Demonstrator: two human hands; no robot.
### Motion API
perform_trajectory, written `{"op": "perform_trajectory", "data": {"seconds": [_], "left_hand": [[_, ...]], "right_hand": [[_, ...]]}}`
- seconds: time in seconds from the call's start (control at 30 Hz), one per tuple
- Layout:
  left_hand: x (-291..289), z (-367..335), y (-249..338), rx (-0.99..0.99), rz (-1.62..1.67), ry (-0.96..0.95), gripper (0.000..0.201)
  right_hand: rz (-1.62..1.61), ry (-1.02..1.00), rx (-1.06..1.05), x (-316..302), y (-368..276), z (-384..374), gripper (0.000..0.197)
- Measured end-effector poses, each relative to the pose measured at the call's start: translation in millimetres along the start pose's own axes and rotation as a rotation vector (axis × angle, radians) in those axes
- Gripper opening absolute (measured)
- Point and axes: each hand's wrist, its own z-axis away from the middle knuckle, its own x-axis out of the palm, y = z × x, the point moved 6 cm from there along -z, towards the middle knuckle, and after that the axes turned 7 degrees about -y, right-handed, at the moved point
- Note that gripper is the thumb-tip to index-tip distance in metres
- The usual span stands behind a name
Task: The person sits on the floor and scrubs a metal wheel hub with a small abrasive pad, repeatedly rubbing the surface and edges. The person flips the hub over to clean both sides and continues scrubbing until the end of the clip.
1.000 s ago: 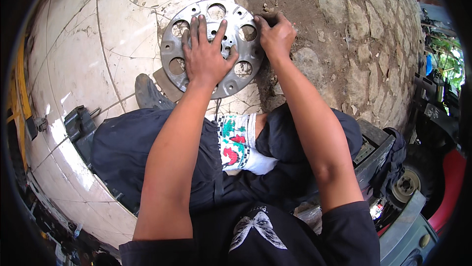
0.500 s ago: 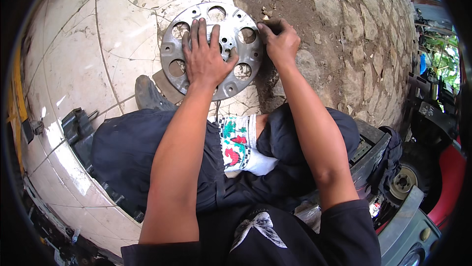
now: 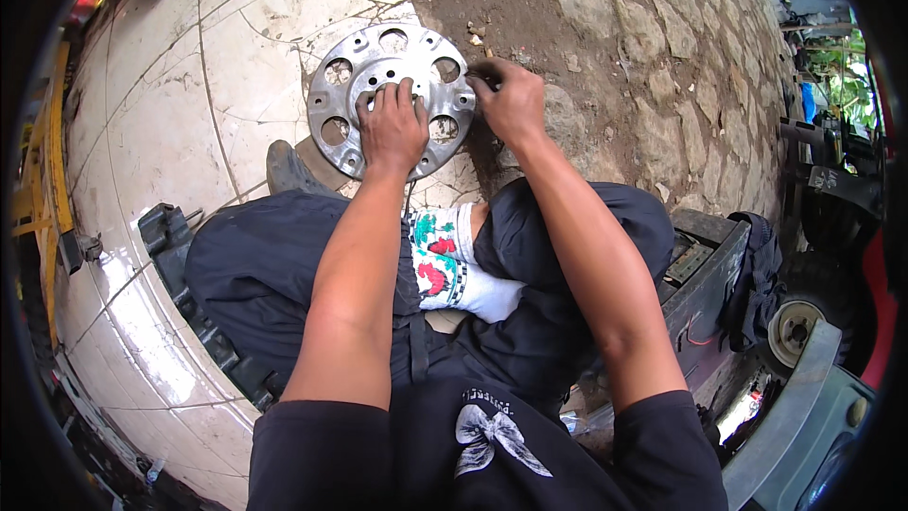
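A round silver metal disc (image 3: 339,102) lies on the ground in front of my crossed legs, partly on tile and partly over dirt. Large round openings and small bolt holes ring its raised centre. My left hand (image 3: 392,133) rests on the disc, fingers slightly apart and bent over the hub, thumb to the right. At the disc's right rim is my right hand (image 3: 513,100), its thumb and fingers pinched together against the edge. Whatever the pinch holds, if anything, is too small to make out.
Cracked white tiles (image 3: 161,123) spread to the left; dirt and a stone-paved slope (image 3: 653,67) lie to the right. A black plastic part (image 3: 194,294) sits by my left knee. A dark case (image 3: 705,270) and a wheel (image 3: 796,331) stand at my right.
My left hand has slid toward me, from spread flat across the disc to bent fingers at its hub. My right hand stays pinched at the right rim. The view has shifted slightly.
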Motion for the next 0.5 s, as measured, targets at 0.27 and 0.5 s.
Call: {"op": "perform_trajectory", "data": {"seconds": [0.27, 0.5], "left_hand": [[4, 4, -2, -0.039, 0.063, -0.081, 0.039], [4, 4, 0, -0.027, 0.077, -0.016, 0.036]], "right_hand": [[0.051, -0.009, -0.147, 40, 6, -3, 0.013], [0.057, 0.011, -0.122, 37, 0, -10, 0.013]]}}
